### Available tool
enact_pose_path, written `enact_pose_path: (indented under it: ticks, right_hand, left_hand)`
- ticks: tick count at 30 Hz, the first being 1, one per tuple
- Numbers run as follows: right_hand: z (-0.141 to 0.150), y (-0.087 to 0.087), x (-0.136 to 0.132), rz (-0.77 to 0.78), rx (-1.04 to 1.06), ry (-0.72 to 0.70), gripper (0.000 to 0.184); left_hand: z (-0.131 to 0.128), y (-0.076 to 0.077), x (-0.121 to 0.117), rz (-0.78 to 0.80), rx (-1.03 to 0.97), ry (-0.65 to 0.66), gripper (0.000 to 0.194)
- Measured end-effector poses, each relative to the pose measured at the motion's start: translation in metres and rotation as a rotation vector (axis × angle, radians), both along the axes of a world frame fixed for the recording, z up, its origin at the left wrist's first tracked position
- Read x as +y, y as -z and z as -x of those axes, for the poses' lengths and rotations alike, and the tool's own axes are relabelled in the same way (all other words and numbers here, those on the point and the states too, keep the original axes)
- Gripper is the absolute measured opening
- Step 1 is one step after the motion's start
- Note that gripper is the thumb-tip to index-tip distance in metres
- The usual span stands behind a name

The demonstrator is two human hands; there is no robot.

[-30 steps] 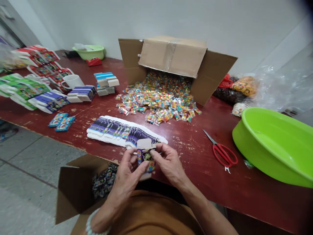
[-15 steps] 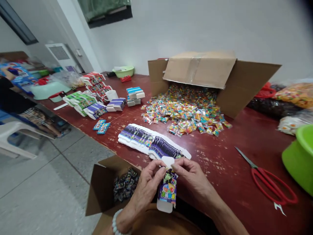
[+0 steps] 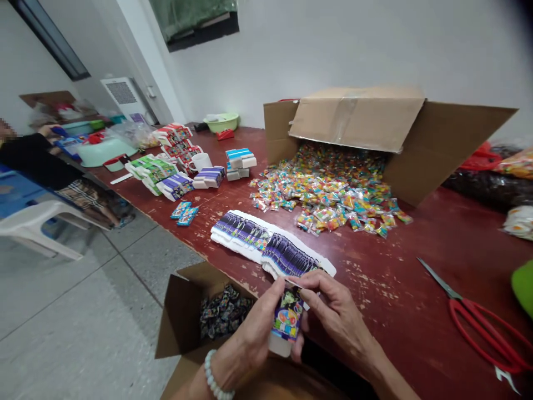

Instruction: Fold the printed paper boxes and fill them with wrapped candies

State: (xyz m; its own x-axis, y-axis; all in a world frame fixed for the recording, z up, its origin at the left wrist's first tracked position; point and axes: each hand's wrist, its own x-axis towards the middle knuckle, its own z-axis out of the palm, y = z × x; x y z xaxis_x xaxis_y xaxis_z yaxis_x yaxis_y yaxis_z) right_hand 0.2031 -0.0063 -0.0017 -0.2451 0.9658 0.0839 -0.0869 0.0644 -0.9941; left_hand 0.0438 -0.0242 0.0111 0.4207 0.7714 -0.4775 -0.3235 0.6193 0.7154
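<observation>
Top flap (image 3: 293,283) of purple box (image 3: 286,321) had tipped from upright to nearly flat. We held box at table (image 3: 400,322) edge: L hand (image 3: 259,322) grasped its sides, R hand (image 3: 333,303) pinched top end, partly hiding carton row (image 3: 287,253). Row stood betw. hands & candy pile (image 3: 328,191); scissors (image 3: 438,278) lay R, well apart; open ctn. (image 3: 178,322) w/ dark pkts. (image 3: 227,314) sat L, below tabletop.

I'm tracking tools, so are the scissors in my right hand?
No, the scissors lie on the red table, and your right hand is at the purple box.
</observation>
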Motion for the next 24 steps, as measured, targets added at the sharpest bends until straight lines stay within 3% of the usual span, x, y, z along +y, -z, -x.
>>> enact_pose_path:
  ticks: [5, 14, 18, 24]
  right_hand:
    - [0.002, -0.014, 0.008, 0.162, 0.002, 0.033, 0.023]
    - [0.007, -0.022, 0.012, 0.323, 0.095, 0.064, 0.029]
    - [0.004, -0.019, 0.013, 0.193, 0.088, -0.019, 0.023]
    - [-0.007, -0.014, 0.008, -0.133, -0.158, -0.115, 0.017]
  left_hand:
    - [-0.003, 0.002, 0.003, -0.190, 0.158, -0.096, 0.062]
    - [0.005, 0.007, 0.009, -0.257, 0.178, 0.062, 0.076]
    - [0.009, 0.010, 0.010, -0.258, 0.169, 0.075, 0.083]
    - [0.006, 0.005, 0.009, -0.191, 0.217, 0.035, 0.083]
